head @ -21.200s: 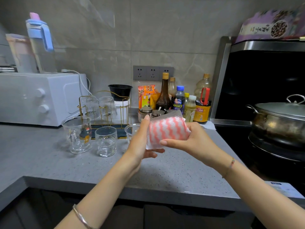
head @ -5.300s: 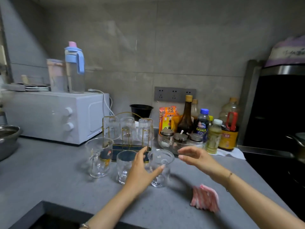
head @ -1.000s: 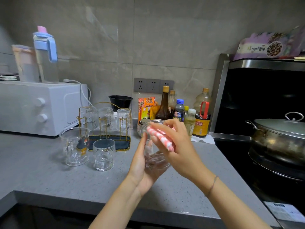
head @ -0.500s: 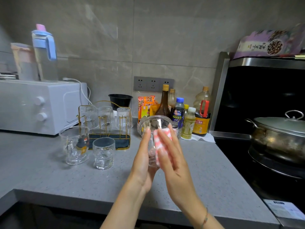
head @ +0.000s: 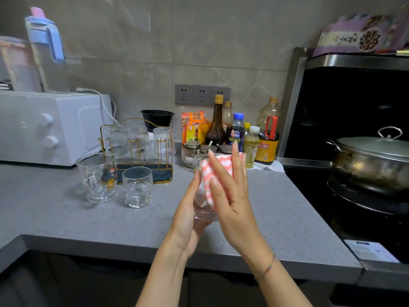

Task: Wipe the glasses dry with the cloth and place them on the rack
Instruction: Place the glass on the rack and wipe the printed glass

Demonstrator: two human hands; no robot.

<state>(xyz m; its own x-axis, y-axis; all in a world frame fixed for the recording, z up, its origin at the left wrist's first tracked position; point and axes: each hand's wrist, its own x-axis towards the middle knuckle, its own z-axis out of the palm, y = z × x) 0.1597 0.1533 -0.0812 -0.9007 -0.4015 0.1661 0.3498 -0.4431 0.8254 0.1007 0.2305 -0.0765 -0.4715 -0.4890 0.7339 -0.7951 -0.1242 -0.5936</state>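
My left hand [head: 185, 220] cups a clear glass [head: 201, 208] from the left and below, over the counter's middle. My right hand [head: 232, 196] presses a pink-and-white cloth [head: 207, 173] flat against the glass's right side with straight fingers. The gold wire rack [head: 164, 175] stands behind at the left, with three glasses [head: 138, 140] upside down on it. In front of the rack stand a clear mug with a printed figure [head: 98, 178] and a short glass [head: 137, 187].
A white oven [head: 44, 127] sits at the back left with jugs on top. Sauce bottles and jars [head: 232, 131] crowd the back wall. A lidded steel pot [head: 371, 160] is on the stove at the right. The grey counter's front edge [head: 132, 242] runs below my hands.
My right hand slid the cloth from the glass's rim down onto its outer side and its fingers straightened. The held glass shifted slightly right and lower.
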